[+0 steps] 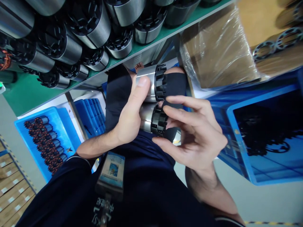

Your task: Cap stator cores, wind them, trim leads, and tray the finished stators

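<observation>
My left hand (131,112) is closed around two metal stator cores, one above the other. The upper stator core (148,85) has a silver cylindrical body, and a black slotted end piece (161,83) faces right. Below it, the lower stator core (146,118) carries a similar black toothed end piece (159,121). My right hand (196,132) is beside that lower end piece with its fingers curved and apart. Its fingertips are at the end piece's upper and right edges, and the thumb is just under it; whether they touch is unclear.
Rows of stator cores (94,28) stand on a green bench (23,91) above. To the left, a blue bin (68,126) holds wound parts. At right are a blue crate (239,151) with black parts and a plastic-wrapped carton (220,53) beside metal rings (264,50).
</observation>
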Action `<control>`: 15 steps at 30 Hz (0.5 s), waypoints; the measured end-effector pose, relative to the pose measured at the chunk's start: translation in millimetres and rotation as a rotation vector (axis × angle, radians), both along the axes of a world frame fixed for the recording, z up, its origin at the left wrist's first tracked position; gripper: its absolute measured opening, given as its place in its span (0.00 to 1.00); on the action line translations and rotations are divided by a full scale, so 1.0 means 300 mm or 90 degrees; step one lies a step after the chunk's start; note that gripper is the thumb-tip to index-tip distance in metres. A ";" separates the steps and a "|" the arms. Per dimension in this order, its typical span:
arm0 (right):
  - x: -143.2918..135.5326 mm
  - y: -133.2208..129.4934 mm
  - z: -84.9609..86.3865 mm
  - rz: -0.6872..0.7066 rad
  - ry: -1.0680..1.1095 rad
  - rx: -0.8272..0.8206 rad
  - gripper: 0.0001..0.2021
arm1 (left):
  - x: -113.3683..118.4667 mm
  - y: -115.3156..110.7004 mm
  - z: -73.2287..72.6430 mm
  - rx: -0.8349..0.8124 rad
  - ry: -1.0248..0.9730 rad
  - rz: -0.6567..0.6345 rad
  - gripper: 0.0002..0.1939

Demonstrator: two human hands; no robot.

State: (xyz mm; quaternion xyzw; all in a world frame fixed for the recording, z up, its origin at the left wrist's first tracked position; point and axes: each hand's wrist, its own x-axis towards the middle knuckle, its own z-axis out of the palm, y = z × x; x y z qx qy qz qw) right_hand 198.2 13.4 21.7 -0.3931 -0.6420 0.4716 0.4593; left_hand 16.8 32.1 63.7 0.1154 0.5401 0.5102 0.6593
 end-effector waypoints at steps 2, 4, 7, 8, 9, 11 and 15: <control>0.012 -0.001 0.008 0.029 -0.003 -0.018 0.44 | -0.001 0.006 0.004 0.027 0.003 -0.009 0.16; 0.019 -0.002 0.005 0.029 0.003 -0.015 0.46 | 0.001 0.011 0.008 0.026 0.016 0.002 0.14; 0.017 -0.002 -0.015 -0.002 0.007 0.025 0.45 | 0.009 0.017 0.015 0.027 0.017 0.002 0.14; 0.014 -0.002 -0.022 -0.010 0.003 0.034 0.44 | 0.013 0.018 0.017 0.026 0.013 0.000 0.14; 0.011 -0.002 -0.028 -0.017 0.002 0.040 0.42 | 0.016 0.019 0.019 0.020 0.009 -0.002 0.13; 0.007 -0.004 -0.033 -0.028 -0.001 0.032 0.40 | 0.020 0.019 0.020 0.005 0.011 -0.007 0.13; 0.005 -0.011 -0.025 -0.037 -0.018 0.010 0.38 | 0.021 0.012 0.016 0.006 0.028 -0.021 0.13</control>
